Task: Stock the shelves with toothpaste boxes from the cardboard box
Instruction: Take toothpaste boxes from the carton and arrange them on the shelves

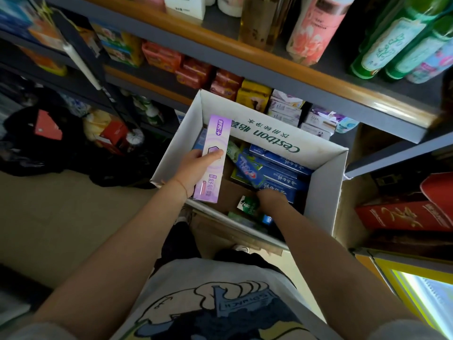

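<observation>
Your left hand holds the purple toothpaste box above the cardboard box; light, rigid, crushable, so hold its long sides. Right hand reaches inside, fingers hidden.

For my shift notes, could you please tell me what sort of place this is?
Most likely a small shop's toiletries aisle. The shelves carry rows of packaged soap and bottles, and an open cardboard box of toothpaste boxes stands before them; the left hand holds a purple one.

purple toothpaste box – over cardboard box
</observation>
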